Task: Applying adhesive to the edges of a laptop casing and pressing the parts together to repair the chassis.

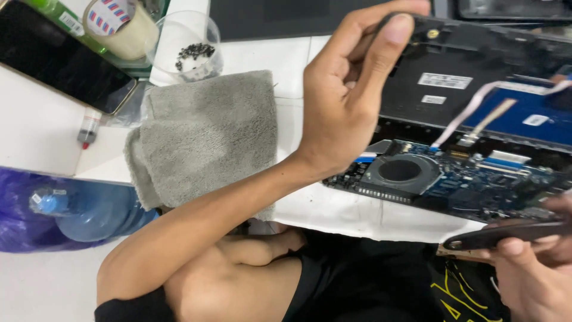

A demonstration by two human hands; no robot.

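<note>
An opened laptop (465, 89) lies with its bottom cover off, showing a blue circuit board, a round fan (400, 171) and flat ribbon cables. My left hand (345, 95) reaches across and grips the laptop's near-left corner between thumb and fingers. My right hand (533, 271) is at the lower right edge of the view, holding a long dark flat part (506, 234) just below the board.
A folded grey towel (205, 134) lies left of the laptop. Behind it stand a clear cup holding small dark screws (193, 53), a taped jar (119, 27) and a black phone (59, 59). A blue water bottle (89, 209) lies at the left on a purple bag.
</note>
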